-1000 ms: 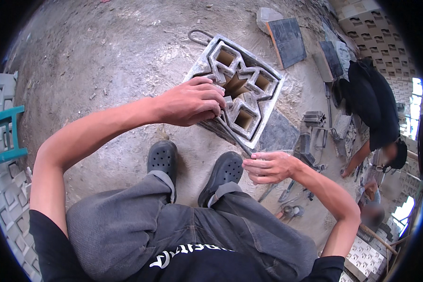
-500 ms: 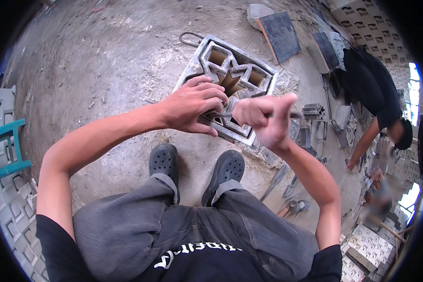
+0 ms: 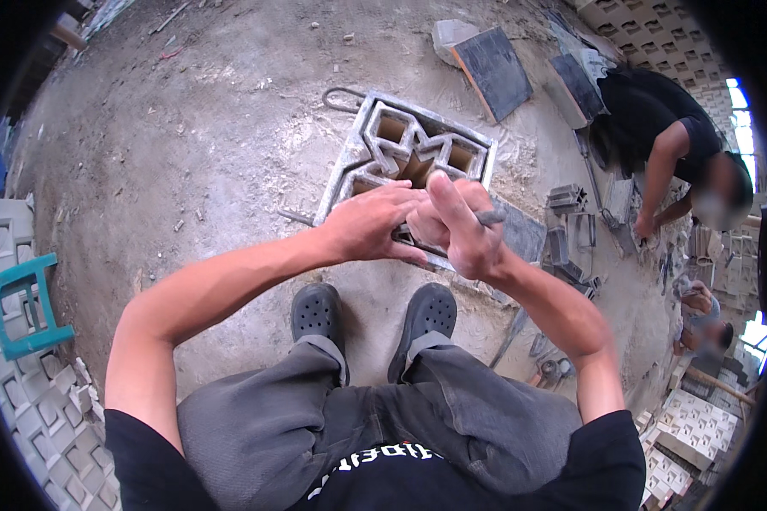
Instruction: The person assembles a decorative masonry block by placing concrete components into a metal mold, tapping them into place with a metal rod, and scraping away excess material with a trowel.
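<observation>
A metal block mould (image 3: 343, 170) with star-like and square hollows lies on the ground in front of my feet. My right hand (image 3: 462, 226) is closed in a fist, thumb up, around a thin metal rod (image 3: 490, 218), whose grey end juts out on the right. Over the mould's near side, my left hand (image 3: 375, 223) reaches in with fingers stretched and thumb apart, its fingertips meeting the right fist. Between the two hands the rod is hidden. A loop handle (image 3: 343, 99) shows at the mould's far left corner.
A dark flat board (image 3: 496, 72) leans at the back right. A co-worker (image 3: 673, 140) bends over metal parts (image 3: 566, 199) on the right; another person (image 3: 703, 328) sits lower down. A teal stool (image 3: 30, 307) and stacked pale blocks (image 3: 38, 409) stand left. Tools (image 3: 552, 370) lie near my right knee.
My right fist has moved left against my left hand, so less rod shows between them. The view has shifted slightly. The co-worker at right has brought both hands together.
</observation>
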Motion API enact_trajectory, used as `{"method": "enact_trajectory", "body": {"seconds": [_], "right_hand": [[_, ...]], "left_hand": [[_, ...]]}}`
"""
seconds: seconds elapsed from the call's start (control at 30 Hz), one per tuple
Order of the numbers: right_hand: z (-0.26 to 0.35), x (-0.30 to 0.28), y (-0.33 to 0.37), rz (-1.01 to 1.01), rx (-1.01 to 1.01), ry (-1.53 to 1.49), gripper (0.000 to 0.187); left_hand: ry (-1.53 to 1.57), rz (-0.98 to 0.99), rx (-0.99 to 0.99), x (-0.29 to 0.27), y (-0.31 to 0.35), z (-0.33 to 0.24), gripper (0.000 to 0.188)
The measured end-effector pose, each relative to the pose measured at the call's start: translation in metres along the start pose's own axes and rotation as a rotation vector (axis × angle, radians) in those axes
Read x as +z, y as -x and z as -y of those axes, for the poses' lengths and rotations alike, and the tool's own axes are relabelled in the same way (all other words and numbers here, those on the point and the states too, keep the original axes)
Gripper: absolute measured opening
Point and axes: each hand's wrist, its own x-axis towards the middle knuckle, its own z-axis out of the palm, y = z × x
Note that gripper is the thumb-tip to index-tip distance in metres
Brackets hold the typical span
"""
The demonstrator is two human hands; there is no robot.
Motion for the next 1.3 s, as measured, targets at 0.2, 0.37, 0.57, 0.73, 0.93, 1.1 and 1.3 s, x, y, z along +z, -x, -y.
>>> {"method": "enact_trajectory", "body": {"seconds": [0.2, 0.37, 0.57, 0.73, 0.93, 1.1, 1.3], "right_hand": [[-0.002, 0.004, 0.002, -0.030, -0.038, -0.001, 0.065], [-0.007, 0.008, 0.008, -0.047, -0.119, 0.025, 0.062], [-0.020, 0.007, 0.016, -0.111, -0.309, -0.199, 0.065], [-0.010, 0.020, 0.011, -0.151, -0.279, -0.127, 0.066], [0.019, 0.021, 0.008, -0.140, -0.368, -0.171, 0.064], [0.064, 0.013, -0.009, -0.198, -0.260, -0.291, 0.066], [0.098, 0.008, -0.003, -0.210, -0.286, -0.324, 0.065]], "left_hand": [[0.005, -0.006, 0.037, -0.003, 0.001, 0.002, 0.085], [-0.009, -0.114, 0.118, 0.004, 0.003, 0.007, 0.083], [0.056, -0.107, 0.085, 0.008, 0.004, 0.011, 0.075], [0.050, -0.123, 0.082, 0.007, 0.006, 0.013, 0.076], [0.135, -0.111, 0.059, 0.002, 0.003, 0.007, 0.065], [0.341, -0.302, 0.172, 0.002, 0.011, 0.018, 0.050], [0.464, -0.336, 0.211, -0.011, 0.009, -0.001, 0.040]]}}
